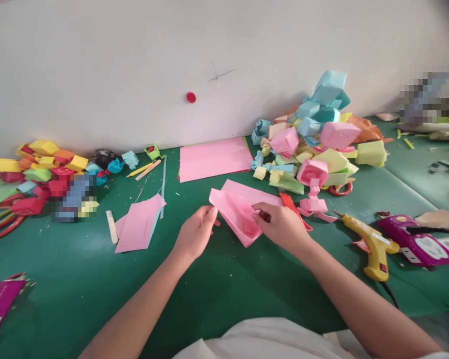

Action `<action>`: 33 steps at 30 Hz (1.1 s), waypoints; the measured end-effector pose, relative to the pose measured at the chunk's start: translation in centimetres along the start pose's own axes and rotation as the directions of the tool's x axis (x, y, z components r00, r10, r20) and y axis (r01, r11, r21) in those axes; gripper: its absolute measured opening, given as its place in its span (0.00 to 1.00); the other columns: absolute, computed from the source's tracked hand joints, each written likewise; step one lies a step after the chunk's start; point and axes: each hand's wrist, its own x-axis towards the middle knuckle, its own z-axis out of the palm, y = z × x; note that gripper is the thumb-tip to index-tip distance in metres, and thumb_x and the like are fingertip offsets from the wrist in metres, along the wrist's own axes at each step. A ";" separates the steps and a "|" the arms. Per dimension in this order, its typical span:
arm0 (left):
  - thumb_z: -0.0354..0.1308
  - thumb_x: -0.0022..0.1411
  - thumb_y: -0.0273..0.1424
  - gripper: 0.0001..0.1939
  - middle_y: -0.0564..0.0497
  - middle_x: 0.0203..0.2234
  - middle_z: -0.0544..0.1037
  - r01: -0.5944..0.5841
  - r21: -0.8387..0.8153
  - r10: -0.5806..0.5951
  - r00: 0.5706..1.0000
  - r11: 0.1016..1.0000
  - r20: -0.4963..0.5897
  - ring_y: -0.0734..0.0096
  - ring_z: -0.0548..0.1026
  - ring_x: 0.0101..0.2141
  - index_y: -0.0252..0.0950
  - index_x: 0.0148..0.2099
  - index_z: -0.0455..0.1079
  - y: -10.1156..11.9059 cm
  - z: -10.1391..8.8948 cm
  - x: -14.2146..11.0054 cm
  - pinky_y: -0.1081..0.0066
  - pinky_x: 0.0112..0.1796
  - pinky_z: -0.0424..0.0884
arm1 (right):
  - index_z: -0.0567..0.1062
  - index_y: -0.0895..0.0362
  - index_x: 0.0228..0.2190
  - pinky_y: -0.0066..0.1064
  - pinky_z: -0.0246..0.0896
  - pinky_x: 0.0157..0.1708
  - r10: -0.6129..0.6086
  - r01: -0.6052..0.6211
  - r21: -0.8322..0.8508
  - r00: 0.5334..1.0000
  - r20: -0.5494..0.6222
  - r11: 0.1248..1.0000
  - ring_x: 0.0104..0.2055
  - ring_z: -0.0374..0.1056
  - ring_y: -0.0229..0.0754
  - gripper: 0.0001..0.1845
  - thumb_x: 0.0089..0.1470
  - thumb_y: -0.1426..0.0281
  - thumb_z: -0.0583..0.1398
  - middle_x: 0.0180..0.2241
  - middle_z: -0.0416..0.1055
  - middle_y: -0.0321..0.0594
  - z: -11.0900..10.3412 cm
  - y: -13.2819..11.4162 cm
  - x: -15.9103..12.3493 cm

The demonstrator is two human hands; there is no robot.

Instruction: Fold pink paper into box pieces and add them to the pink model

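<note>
A folded piece of pink paper (234, 212), partly opened into a hollow shape, is held between my hands above the green table (224, 299). My left hand (198, 229) pinches its upper left corner between thumb and fingers. My right hand (280, 224) grips its right side, with the fingertips curled at the inner fold and partly hidden. Just behind it lies a flat pink sheet (252, 192), and red-handled scissors (295, 209) show beyond my right hand.
Folded paper shapes are heaped at right (314, 134) and left (48, 164). Pink sheets (217, 157) lie by the wall, smaller pink pieces (140, 224) at left. A yellow glue gun (370, 244) and a purple box (415, 239) stand right, its cord trailing to the edge.
</note>
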 end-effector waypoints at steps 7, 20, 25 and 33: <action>0.58 0.59 0.48 0.24 0.43 0.41 0.81 0.147 -0.382 -0.084 0.981 0.913 0.176 0.64 0.80 0.35 0.34 0.49 0.73 1.7 -1.9 2.0 0.75 0.27 0.68 | 0.80 0.50 0.38 0.30 0.63 0.26 -0.081 0.086 0.262 0.996 -0.032 0.961 0.28 0.71 0.40 0.12 0.55 0.67 0.57 0.31 0.79 0.34 0.0 -0.4 -0.3; 0.65 0.47 0.31 0.08 0.49 0.26 0.80 0.068 -0.135 -0.058 0.996 0.988 0.074 0.67 0.76 0.29 0.35 0.32 0.79 2.1 -1.7 7.5 0.71 0.31 0.68 | 0.79 0.52 0.38 0.33 0.68 0.34 -0.194 0.218 0.367 0.976 -0.100 0.905 0.35 0.73 0.41 0.10 0.60 0.69 0.56 0.40 0.78 0.39 0.3 0.1 0.0; 0.66 0.51 0.35 0.14 0.53 0.24 0.78 -0.023 -0.043 0.021 0.998 0.999 -0.065 0.70 0.73 0.24 0.38 0.42 0.77 2.6 -1.1 6.2 0.72 0.26 0.62 | 0.79 0.53 0.36 0.35 0.70 0.38 -0.220 0.249 0.412 0.969 -0.116 0.877 0.40 0.74 0.44 0.09 0.59 0.72 0.58 0.40 0.78 0.40 0.3 0.3 0.2; 0.64 0.55 0.33 0.25 0.54 0.30 0.78 -0.142 0.046 0.143 0.990 0.989 -0.014 0.75 0.69 0.22 0.42 0.55 0.70 4.3 -0.4 4.3 0.74 0.25 0.61 | 0.79 0.53 0.44 0.39 0.68 0.48 -0.447 0.439 0.444 0.890 -0.094 0.781 0.46 0.73 0.45 0.16 0.60 0.77 0.55 0.43 0.78 0.41 0.4 0.4 0.0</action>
